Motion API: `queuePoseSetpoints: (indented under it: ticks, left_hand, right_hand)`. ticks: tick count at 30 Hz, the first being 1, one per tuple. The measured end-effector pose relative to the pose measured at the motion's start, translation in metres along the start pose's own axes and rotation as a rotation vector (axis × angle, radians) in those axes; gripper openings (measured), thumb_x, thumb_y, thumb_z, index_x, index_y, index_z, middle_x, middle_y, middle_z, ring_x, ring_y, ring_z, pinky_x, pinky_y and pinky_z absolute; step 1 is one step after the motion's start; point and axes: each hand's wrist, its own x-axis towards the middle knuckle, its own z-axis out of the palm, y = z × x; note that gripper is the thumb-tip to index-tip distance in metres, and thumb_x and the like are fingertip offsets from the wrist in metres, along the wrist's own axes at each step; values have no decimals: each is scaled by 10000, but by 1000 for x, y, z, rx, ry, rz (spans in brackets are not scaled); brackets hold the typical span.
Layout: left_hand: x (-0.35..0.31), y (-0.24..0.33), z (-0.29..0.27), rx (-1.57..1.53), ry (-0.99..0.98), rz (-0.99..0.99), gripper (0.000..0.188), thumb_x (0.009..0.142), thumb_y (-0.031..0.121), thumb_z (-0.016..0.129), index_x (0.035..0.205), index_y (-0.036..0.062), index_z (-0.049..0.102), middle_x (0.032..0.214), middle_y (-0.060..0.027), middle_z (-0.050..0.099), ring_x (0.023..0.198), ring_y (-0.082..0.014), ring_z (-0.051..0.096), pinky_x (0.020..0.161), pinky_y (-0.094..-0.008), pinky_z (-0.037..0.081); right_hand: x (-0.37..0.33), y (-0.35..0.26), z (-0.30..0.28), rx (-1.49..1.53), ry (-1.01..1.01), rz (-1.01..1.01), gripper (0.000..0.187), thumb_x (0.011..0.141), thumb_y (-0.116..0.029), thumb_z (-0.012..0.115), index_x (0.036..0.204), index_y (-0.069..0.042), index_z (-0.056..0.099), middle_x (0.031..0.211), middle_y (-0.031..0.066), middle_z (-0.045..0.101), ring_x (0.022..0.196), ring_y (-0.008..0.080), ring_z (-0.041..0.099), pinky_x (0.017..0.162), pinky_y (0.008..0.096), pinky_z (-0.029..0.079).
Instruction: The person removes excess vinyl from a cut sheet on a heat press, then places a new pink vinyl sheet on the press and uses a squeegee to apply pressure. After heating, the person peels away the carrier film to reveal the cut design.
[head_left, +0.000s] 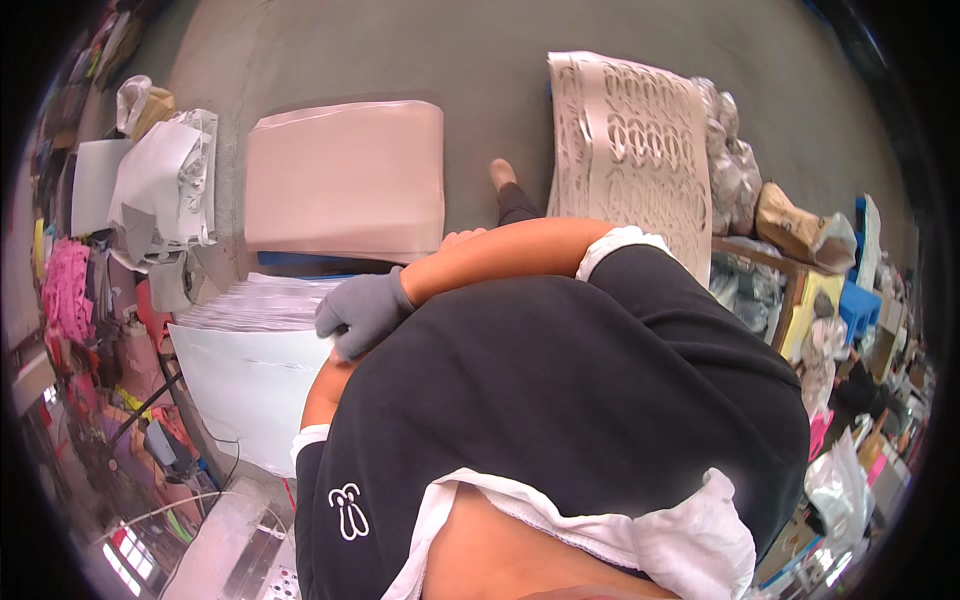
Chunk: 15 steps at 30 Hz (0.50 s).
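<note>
My arms cross in front of my dark shirt. Across the front reaches my right arm, and my right hand point(365, 312), in a grey glove, is curled over my left forearm. Most of my left hand point(463, 237) is tucked behind the right forearm; only a sliver of bare fingers shows past it, so its grip is hidden. Beside the gloved hand stands a tall stack of white sheets point(250, 375), its upper edges fanned in layers. Just beyond the hands, a stack of pale pinkish sheets point(345, 175) lies on a blue base.
Sheets with rows of cut-out curved shapes point(655, 140) are stacked at the right, beside clear plastic bags point(735, 180) and a brown paper bag point(805, 225). More white sheets point(160, 180) and pink material point(68, 290) lie far left. A foot point(502, 174) rests on the grey floor.
</note>
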Motion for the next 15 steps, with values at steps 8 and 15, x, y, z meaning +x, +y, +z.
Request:
queuePoseSetpoints:
  ticks: [8, 15]
  left_hand:
    - [61, -24, -80, -111, 81, -102, 338, 816, 312, 577, 1073, 94, 589, 1021, -130, 630, 956, -322, 600, 839, -448, 457]
    - [85, -50, -91, -389, 201, -242, 323, 812, 309, 579, 1052, 93, 600, 990, -126, 644, 933, -323, 610, 825, -452, 462]
  right_hand:
    - [29, 38, -121, -24, -205, -151, 416, 786, -415, 597, 751, -1, 569, 783, 166, 544, 777, 346, 548, 664, 422, 415]
    - [-20, 166, -224, -163, -206, 604, 411, 808, -398, 552, 848, 4, 630, 867, 185, 614, 845, 350, 585, 735, 405, 449]
